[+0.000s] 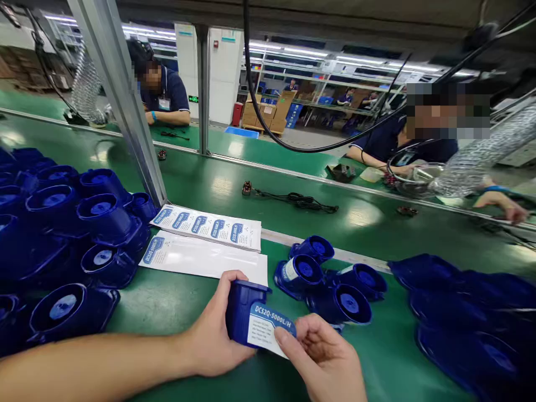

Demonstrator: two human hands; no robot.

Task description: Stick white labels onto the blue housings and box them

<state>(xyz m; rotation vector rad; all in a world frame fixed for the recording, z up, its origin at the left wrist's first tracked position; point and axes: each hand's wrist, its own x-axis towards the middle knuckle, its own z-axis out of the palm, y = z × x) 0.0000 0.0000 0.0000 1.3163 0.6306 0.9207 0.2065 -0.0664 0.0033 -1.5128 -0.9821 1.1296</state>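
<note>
My left hand is wrapped round a dark blue plastic housing and holds it off to the front of the green bench. Between the thumb and fingers of my right hand is a blue-and-white label printed DC52Q-5000L/H. The label's left part lies against the housing's side, while its right end sticks out past the edge. Just beyond my hands lies a label sheet with one label left at its left end. Behind it is a stack of label sheets bearing several labels.
Several blue housings crowd the left side. A small group of housings, some labelled, stands right of centre, with more housings at far right. A coiled black cable lies on the green surface behind. A metal post rises at left; co-workers sit opposite.
</note>
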